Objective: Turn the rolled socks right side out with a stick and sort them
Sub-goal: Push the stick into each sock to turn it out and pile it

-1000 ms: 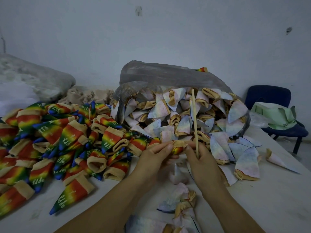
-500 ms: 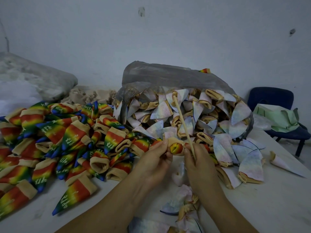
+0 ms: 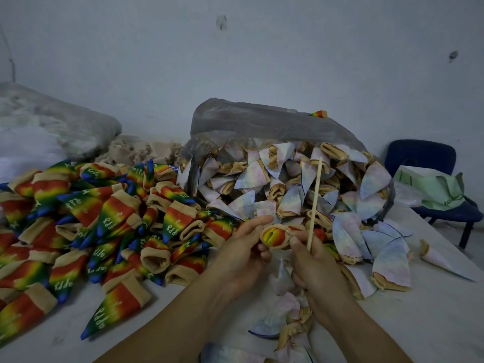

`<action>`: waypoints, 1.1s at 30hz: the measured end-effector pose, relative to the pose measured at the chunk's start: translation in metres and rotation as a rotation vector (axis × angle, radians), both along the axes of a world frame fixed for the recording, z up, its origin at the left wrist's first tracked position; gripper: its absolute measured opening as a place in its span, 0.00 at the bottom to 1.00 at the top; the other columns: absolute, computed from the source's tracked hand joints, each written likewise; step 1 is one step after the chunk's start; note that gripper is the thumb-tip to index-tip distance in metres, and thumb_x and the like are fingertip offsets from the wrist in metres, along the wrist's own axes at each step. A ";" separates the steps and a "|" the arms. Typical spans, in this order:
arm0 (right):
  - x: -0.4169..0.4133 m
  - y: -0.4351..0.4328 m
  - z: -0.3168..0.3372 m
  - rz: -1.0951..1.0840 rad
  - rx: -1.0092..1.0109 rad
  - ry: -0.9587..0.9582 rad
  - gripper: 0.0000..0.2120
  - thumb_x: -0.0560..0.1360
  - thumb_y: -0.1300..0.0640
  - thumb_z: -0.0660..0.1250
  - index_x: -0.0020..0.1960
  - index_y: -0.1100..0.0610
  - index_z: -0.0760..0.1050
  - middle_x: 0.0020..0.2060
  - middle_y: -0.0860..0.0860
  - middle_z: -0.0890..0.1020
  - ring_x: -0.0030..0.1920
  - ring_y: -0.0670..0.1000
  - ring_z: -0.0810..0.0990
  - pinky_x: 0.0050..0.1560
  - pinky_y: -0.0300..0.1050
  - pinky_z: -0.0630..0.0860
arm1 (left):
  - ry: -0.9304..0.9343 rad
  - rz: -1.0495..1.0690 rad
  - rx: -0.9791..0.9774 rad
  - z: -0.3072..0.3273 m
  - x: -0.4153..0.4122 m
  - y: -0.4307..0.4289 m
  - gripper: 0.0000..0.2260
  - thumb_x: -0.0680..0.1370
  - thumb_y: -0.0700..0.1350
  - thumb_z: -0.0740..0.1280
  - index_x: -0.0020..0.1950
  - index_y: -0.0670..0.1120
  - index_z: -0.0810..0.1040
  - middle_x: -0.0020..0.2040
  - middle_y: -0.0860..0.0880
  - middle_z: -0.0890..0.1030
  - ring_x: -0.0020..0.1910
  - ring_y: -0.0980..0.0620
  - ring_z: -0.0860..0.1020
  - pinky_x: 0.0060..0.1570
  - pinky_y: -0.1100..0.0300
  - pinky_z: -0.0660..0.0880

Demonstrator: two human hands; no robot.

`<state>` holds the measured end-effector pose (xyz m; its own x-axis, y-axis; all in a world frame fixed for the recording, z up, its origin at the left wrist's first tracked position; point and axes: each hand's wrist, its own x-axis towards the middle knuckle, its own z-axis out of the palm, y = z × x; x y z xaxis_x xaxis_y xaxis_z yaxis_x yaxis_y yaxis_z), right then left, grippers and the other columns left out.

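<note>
On the table (image 3: 432, 323), left: heap of turned socks (image 3: 104, 218). Right of it: bag (image 3: 248, 121), mouth toward the near edge, rolled socks (image 3: 275, 184) in it and spilled before it. Before the bag, between both heaps: sock (image 3: 275, 237), between left hand (image 3: 241, 258) and right hand (image 3: 314, 268); stick (image 3: 315, 200) upright in the right, just right of the sock. Behind the left heap, against the wall (image 3: 235, 61): sack (image 3: 60, 127). Far right, beyond the table: chair (image 3: 421, 155), cloth (image 3: 440, 187) on its seat.
</note>
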<state>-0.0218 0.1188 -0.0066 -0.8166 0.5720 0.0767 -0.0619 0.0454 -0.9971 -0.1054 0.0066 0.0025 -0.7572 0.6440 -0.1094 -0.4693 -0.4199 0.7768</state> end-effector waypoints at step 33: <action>0.003 -0.002 0.002 -0.092 0.129 0.121 0.07 0.79 0.52 0.61 0.45 0.46 0.76 0.38 0.46 0.82 0.41 0.47 0.82 0.45 0.48 0.78 | 1.153 0.400 -0.552 -0.008 0.007 -0.003 0.07 0.79 0.41 0.69 0.54 0.45 0.85 0.43 0.60 0.81 0.46 0.56 0.81 0.50 0.54 0.79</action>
<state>-0.0192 0.1170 -0.0048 -0.7417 0.6231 0.2485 -0.1701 0.1836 -0.9682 -0.0983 0.0032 -0.0054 -0.7171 0.4370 0.5430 0.6451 0.1212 0.7544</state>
